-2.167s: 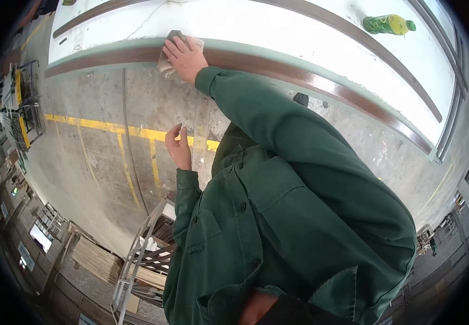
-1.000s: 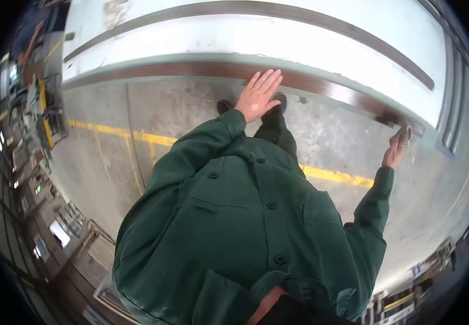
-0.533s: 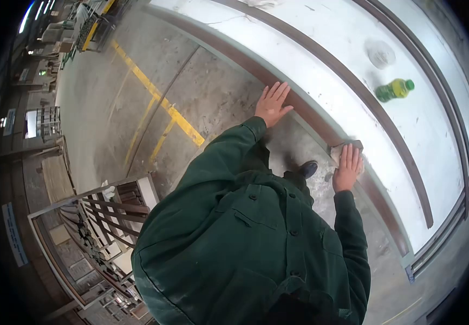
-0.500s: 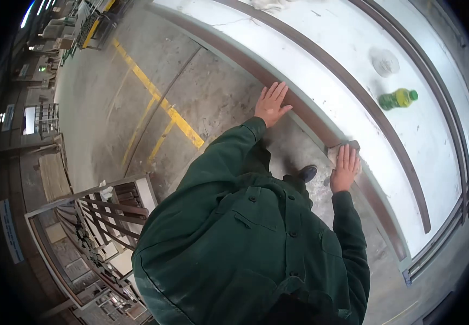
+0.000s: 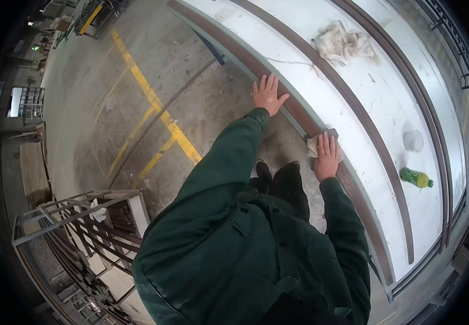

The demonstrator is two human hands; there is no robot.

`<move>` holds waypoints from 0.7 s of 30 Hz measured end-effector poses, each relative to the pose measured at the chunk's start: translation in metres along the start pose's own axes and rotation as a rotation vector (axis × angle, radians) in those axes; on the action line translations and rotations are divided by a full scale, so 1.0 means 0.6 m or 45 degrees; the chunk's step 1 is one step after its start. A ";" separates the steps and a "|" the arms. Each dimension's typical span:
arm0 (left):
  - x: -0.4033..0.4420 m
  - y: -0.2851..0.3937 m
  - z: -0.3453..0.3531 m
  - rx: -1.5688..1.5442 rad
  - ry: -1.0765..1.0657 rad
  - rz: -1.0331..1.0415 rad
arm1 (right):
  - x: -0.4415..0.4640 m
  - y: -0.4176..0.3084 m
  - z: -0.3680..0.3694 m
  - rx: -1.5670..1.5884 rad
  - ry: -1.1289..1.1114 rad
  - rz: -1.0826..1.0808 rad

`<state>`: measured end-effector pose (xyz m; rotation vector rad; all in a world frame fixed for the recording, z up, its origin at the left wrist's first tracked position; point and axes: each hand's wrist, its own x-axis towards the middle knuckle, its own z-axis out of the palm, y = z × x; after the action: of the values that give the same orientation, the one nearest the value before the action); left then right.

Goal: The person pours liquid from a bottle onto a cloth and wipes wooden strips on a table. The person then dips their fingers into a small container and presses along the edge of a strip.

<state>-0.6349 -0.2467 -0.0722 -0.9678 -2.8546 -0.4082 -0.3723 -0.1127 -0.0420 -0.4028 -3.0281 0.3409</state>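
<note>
My left hand [image 5: 268, 96] lies flat with fingers spread on a long brown strip [image 5: 295, 108] along the near edge of a white-topped table [image 5: 321, 97]. Farther down the same strip, my right hand [image 5: 327, 156] presses on a crumpled, stained rag [image 5: 312, 146]. The rag shows beside and under the fingers, and a dark brownish edge sticks out past the fingertips; I cannot tell if it is cloth or a block. My right palm hides most of the rag.
On the tabletop lie more brown strips [image 5: 372, 122], a dirty white cloth [image 5: 343, 43], a clear round container [image 5: 412, 141] and a green bottle [image 5: 416, 177] on its side. A metal rack [image 5: 77, 216] with long strips stands at lower left. Yellow lines [image 5: 153, 100] mark the floor.
My right hand has slid with the rag along the strip, away from its lower end. The view has shifted, bringing the white cloth fully in and the bottle lower. Both feet now show.
</note>
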 end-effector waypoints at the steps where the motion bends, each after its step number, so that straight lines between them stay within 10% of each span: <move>1: 0.015 -0.018 -0.005 -0.006 0.009 -0.025 | 0.027 -0.012 0.007 -0.012 0.006 -0.023; 21: 0.344 -0.455 -0.052 -0.031 -0.162 -0.241 | 0.583 -0.304 0.127 0.147 0.039 -0.477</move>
<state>-0.9648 -0.3433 -0.0651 -0.7546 -3.0763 -0.4128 -0.7622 -0.2075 -0.0614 0.1655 -2.9468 0.4700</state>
